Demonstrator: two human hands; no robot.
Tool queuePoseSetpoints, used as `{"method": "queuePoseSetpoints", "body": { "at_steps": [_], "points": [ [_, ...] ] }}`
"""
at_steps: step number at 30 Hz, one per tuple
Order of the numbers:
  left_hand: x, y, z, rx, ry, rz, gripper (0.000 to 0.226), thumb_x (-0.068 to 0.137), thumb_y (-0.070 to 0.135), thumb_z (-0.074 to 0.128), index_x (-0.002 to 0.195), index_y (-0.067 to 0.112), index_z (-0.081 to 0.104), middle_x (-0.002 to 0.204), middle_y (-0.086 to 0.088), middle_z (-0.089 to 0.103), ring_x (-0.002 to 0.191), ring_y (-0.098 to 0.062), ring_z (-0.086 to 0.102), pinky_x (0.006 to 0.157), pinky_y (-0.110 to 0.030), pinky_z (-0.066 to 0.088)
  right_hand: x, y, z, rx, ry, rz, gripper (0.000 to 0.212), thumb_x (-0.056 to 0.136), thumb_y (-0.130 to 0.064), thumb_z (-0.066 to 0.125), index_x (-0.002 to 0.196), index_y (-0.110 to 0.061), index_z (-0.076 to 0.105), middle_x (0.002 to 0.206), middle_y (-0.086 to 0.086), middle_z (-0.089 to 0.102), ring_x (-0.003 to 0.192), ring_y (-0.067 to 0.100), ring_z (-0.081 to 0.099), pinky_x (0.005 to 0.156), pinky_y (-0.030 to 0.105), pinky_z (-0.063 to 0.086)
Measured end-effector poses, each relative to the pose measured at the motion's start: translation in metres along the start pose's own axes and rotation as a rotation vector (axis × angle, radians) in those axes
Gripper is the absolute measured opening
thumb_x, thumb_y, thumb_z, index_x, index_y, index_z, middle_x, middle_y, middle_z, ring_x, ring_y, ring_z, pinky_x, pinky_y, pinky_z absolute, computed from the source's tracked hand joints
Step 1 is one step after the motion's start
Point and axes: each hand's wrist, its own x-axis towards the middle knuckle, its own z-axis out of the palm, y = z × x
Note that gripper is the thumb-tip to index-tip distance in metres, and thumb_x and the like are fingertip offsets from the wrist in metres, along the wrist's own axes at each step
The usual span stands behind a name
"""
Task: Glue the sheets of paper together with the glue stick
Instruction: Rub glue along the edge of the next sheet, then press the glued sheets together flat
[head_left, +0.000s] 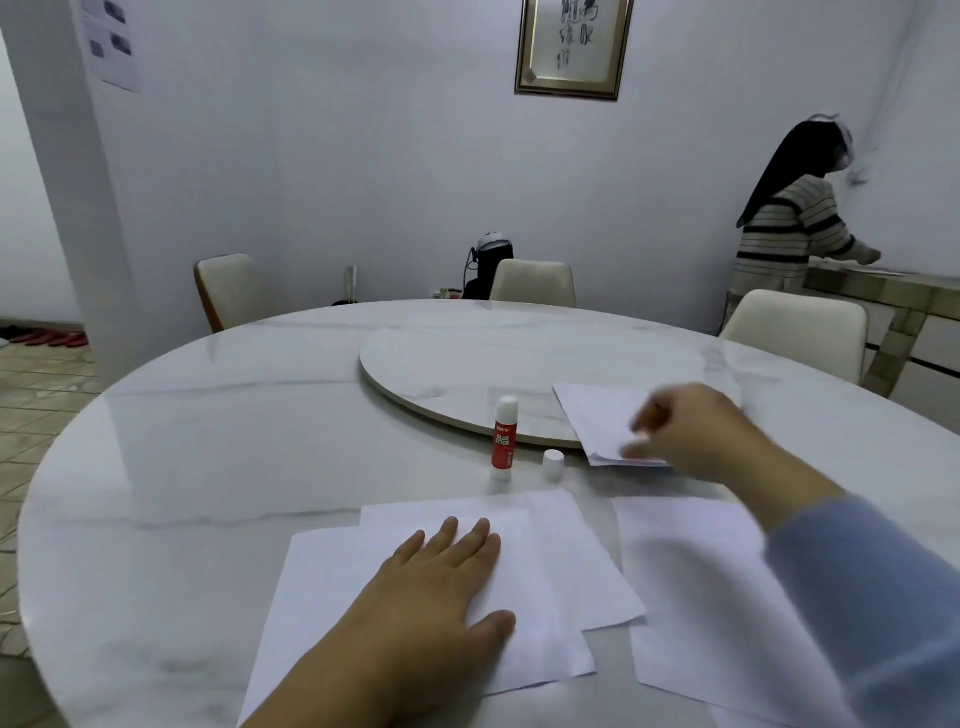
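Observation:
Two overlapping white sheets (550, 571) lie at the table's near edge, and my left hand (441, 587) rests flat on them with its fingers spread. A separate white sheet (691, 597) lies to their right. The red glue stick (504, 439) stands upright behind the sheets, with its white cap (554, 464) standing off beside it. A small stack of paper (592, 415) rests half on the turntable's edge. My right hand (691, 431), blurred by motion, pinches the stack's near right corner between thumb and fingers.
The round marble table (208, 467) carries a raised turntable (467, 364) at its middle. Three cream chairs (535, 280) stand around the far side. Another person (795, 228) stands at a side table at the far right.

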Motion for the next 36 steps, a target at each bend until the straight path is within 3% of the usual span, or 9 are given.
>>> {"method": "queuePoseSetpoints", "body": {
  "at_steps": [3,7,13,18,24,27,29,33,36],
  "points": [
    [0.001,0.002,-0.001,0.013,-0.003,-0.007,0.065,0.094,0.047,0.029,0.15,0.034,-0.001,0.157,0.021,-0.009,0.144,0.001,-0.013,0.118,-0.025,-0.009,-0.023,0.049,-0.021,-0.566,-0.394,0.153,0.069,0.066,-0.039,0.083,0.127,-0.02,0.059,0.129,0.0,0.06,0.112,0.018,0.059,0.091,0.026,0.048],
    [-0.002,0.006,0.0,0.044,-0.004,-0.011,0.064,0.095,0.048,0.027,0.15,0.034,-0.003,0.157,0.021,-0.01,0.144,-0.001,-0.014,0.117,-0.023,-0.009,-0.045,0.091,-0.023,-0.432,-0.47,0.098,0.093,0.073,-0.04,0.076,0.15,-0.03,0.026,0.146,-0.009,0.044,0.128,0.012,0.046,0.107,0.025,0.035],
    [-0.003,0.01,-0.004,0.028,-0.022,0.003,0.064,0.094,0.048,0.029,0.15,0.035,0.0,0.157,0.022,-0.008,0.144,0.001,-0.012,0.116,-0.022,-0.008,-0.044,0.11,-0.03,-0.404,-0.33,0.101,0.084,0.066,-0.034,0.08,0.14,-0.032,0.04,0.095,-0.017,0.046,0.093,0.008,0.05,0.077,0.016,0.039],
    [0.004,0.021,-0.007,0.041,-0.056,0.04,0.064,0.094,0.049,0.032,0.15,0.034,0.005,0.158,0.02,-0.007,0.144,0.0,-0.011,0.118,-0.024,-0.006,-0.044,0.118,-0.034,-0.273,-0.204,0.078,0.015,0.062,-0.029,0.082,0.066,-0.028,0.067,0.077,-0.007,0.065,0.073,0.009,0.058,0.056,0.019,0.043],
    [0.007,0.036,-0.004,-0.175,0.042,0.037,0.053,0.097,0.048,0.031,0.147,0.041,0.017,0.158,0.019,-0.003,0.144,0.002,-0.008,0.119,-0.026,-0.003,-0.066,0.108,-0.062,0.226,-0.051,0.074,0.012,0.062,-0.022,0.088,0.068,-0.019,0.078,0.076,0.008,0.074,0.083,0.03,0.067,0.066,0.033,0.047],
    [-0.002,0.045,-0.012,-0.596,0.19,-0.028,0.029,0.093,0.043,0.047,0.118,0.054,0.055,0.152,0.023,0.025,0.142,0.0,0.022,0.114,-0.024,0.019,-0.077,0.091,-0.077,0.499,-0.029,0.019,0.054,0.035,-0.05,0.091,0.079,-0.02,0.079,0.079,0.005,0.076,0.084,0.031,0.067,0.079,0.04,0.05],
    [-0.012,0.048,-0.016,-0.938,0.3,-0.05,0.016,0.086,0.044,0.058,0.092,0.045,0.073,0.138,0.024,0.049,0.129,-0.001,0.044,0.107,-0.026,0.03,-0.081,0.076,-0.078,0.651,0.055,-0.015,0.069,0.025,-0.057,0.089,0.081,-0.019,0.079,0.08,0.008,0.076,0.079,0.031,0.067,0.081,0.042,0.05],
    [-0.029,0.05,-0.016,-1.29,0.17,0.192,0.057,0.052,0.067,0.076,0.091,0.026,0.078,0.131,0.025,0.057,0.126,0.005,0.047,0.113,-0.043,0.032,-0.091,0.025,-0.063,0.925,0.189,-0.046,0.025,0.058,-0.02,0.084,0.077,-0.007,0.076,0.08,0.014,0.075,0.071,0.029,0.063,0.076,0.041,0.051],
    [-0.04,0.063,-0.021,-1.271,0.042,0.31,0.059,0.054,0.061,0.079,0.109,0.046,0.067,0.143,0.026,0.043,0.124,0.013,0.044,0.111,-0.036,0.038,-0.097,-0.009,-0.036,0.983,0.234,-0.044,0.016,0.064,-0.012,0.084,0.074,-0.006,0.073,0.078,0.013,0.075,0.067,0.026,0.064,0.069,0.039,0.053]
  ]
}}
